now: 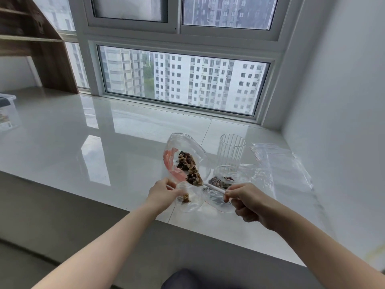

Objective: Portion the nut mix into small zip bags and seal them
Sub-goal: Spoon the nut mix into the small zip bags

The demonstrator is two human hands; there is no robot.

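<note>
left hand [164, 191] pinches small bag [188, 200] mouth open | right hand [248, 202] grips spoon [198, 181], nuts [194, 178] poised above it for tipping in

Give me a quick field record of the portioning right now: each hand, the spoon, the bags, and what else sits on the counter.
left hand: pinches the open small zip bag at its mouth
right hand: grips the white spoon by its handle
spoon load: nut mix, bowl over the small bag's mouth
small bag contents: a few nuts at the bottom
large bag: open, holds nut mix, red zip strip
second bag with nuts: lying by the right hand
glass: ribbed, upright, looks empty
spare bags: flat on the counter, far right
seal state: small bag unsealed
</note>
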